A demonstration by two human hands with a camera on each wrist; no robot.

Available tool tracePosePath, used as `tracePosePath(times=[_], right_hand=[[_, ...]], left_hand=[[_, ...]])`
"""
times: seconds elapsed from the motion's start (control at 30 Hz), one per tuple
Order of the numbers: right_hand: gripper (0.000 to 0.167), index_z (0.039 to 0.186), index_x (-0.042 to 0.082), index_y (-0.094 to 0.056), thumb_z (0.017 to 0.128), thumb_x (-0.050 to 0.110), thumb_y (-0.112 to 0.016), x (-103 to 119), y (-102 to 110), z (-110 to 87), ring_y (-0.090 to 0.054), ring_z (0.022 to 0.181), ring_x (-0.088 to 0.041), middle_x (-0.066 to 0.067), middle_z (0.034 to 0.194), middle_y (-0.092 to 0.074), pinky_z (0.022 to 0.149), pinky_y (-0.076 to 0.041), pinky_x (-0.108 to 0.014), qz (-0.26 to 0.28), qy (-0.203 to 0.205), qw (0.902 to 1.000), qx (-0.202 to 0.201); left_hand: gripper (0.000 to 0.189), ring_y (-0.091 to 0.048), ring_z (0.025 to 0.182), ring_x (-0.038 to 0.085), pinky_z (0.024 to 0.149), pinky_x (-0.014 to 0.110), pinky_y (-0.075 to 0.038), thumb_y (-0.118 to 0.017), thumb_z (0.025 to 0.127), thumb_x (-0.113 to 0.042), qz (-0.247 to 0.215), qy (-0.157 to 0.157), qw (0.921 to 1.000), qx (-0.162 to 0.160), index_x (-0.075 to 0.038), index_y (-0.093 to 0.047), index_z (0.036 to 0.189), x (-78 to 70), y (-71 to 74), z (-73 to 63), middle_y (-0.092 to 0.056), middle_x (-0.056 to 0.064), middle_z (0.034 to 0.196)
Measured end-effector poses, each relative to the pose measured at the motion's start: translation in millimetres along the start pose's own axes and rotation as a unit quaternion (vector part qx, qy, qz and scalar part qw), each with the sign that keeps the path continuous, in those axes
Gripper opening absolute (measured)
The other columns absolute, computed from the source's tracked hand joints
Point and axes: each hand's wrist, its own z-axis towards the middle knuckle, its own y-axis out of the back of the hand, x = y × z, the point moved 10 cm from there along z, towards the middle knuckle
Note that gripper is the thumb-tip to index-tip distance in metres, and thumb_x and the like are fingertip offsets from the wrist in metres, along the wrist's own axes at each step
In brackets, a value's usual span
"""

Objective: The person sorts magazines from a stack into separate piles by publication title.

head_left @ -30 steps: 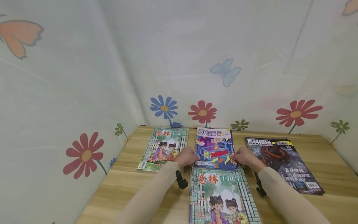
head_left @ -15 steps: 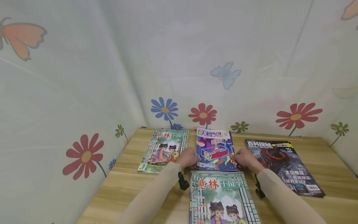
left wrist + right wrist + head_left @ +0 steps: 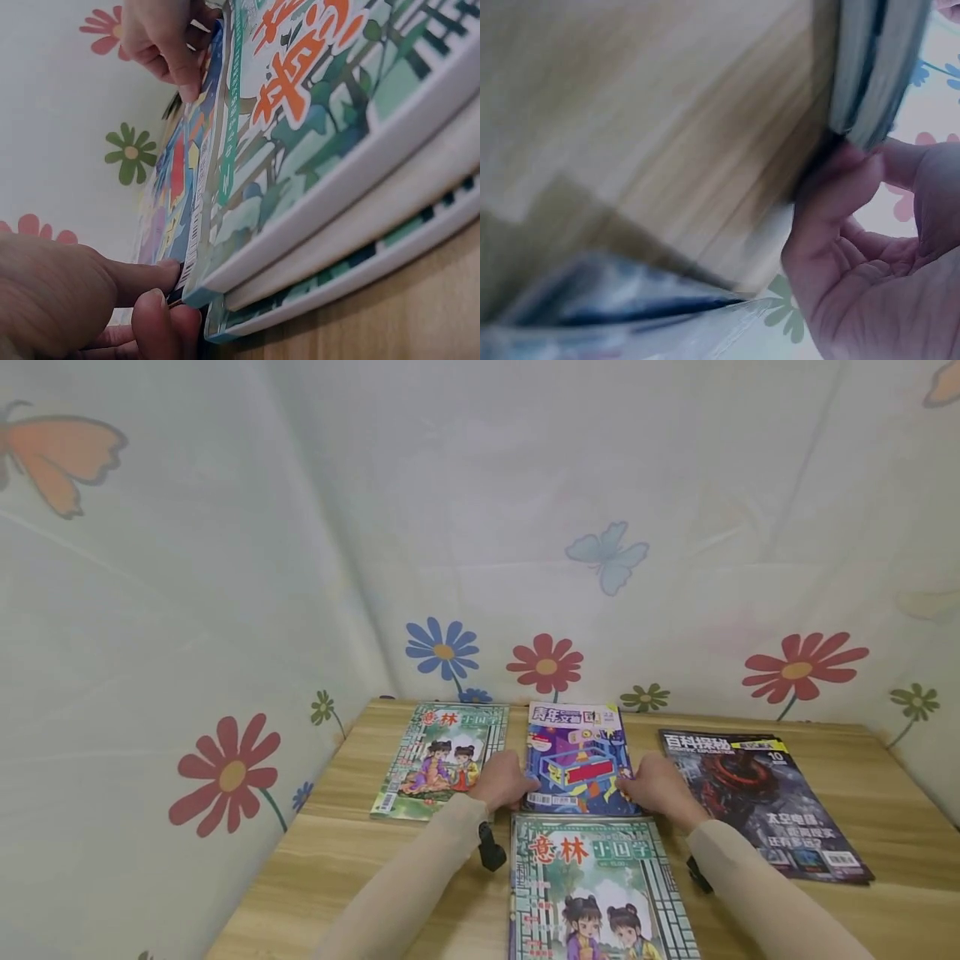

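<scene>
A purple magazine [image 3: 573, 756] with a white title band lies at the back middle of the table, between my two hands. My left hand [image 3: 502, 781] pinches its near left corner, the thumb on the cover and the fingers curled at the edge, as the left wrist view shows. At the opposite edge my right hand [image 3: 660, 787] grips the near right corner, its thumb over the cover. Just in front, a stack of green magazines [image 3: 592, 881] with two cartoon children on the cover sits close to the purple one. In the left wrist view this green stack [image 3: 337, 97] hides part of the purple magazine.
Left of my left hand lies another green magazine [image 3: 442, 760]. A dark magazine [image 3: 765, 806] lies at an angle on the right, partly behind my right hand. The wooden table [image 3: 330, 852] meets a pale flowered cloth wall [image 3: 480, 568] at its back and left.
Both hands keep their hold at the purple magazine's sides, and the magazines stay almost where they were. My right hand has rolled slightly at the edge. The head view shifts a little.
</scene>
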Motion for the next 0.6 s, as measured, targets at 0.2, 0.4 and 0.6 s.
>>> tracePosePath(times=[0.2, 0.4, 0.6], right_hand=[[0.029, 0.093, -0.003, -0.071, 0.104, 0.024, -0.071, 13, 2, -5.4, -0.056, 0.067, -0.021, -0.009, 0.077, -0.063, 0.059, -0.043, -0.031, -0.049, 0.032, 0.9982, -0.014], [0.028, 0.086, 0.002, -0.068, 0.102, 0.024, -0.073, 6, -1, 2.2, -0.055, 0.061, -0.019, -0.007, 0.072, -0.059, 0.055, -0.042, -0.030, -0.063, 0.057, 0.9963, -0.015], [0.032, 0.082, 0.003, -0.062, 0.105, 0.023, -0.071, 4, -3, -13.6, -0.060, 0.048, -0.014, -0.005, 0.066, -0.061, 0.045, -0.048, -0.025, -0.028, 0.023, 0.9993, 0.000]], left_hand=[[0.031, -0.063, 0.039, 0.015, 0.041, 0.026, -0.046, -0.085, 0.094, -0.031, -0.013, 0.020, 0.9997, 0.006, -0.009, -0.071, 0.077, 4.0, -1.9, 2.7, -0.066, 0.002, 0.052], [0.032, -0.061, 0.035, 0.013, 0.036, 0.023, -0.039, -0.083, 0.095, -0.026, -0.015, -0.007, 0.9997, -0.016, -0.006, -0.072, 0.073, -13.1, 5.9, -17.1, -0.064, 0.001, 0.047], [0.028, -0.062, 0.037, 0.015, 0.037, 0.021, -0.037, -0.082, 0.098, -0.021, -0.031, 0.001, 0.9994, -0.016, 0.000, -0.074, 0.081, -31.2, 15.2, -42.8, -0.066, 0.004, 0.051]])
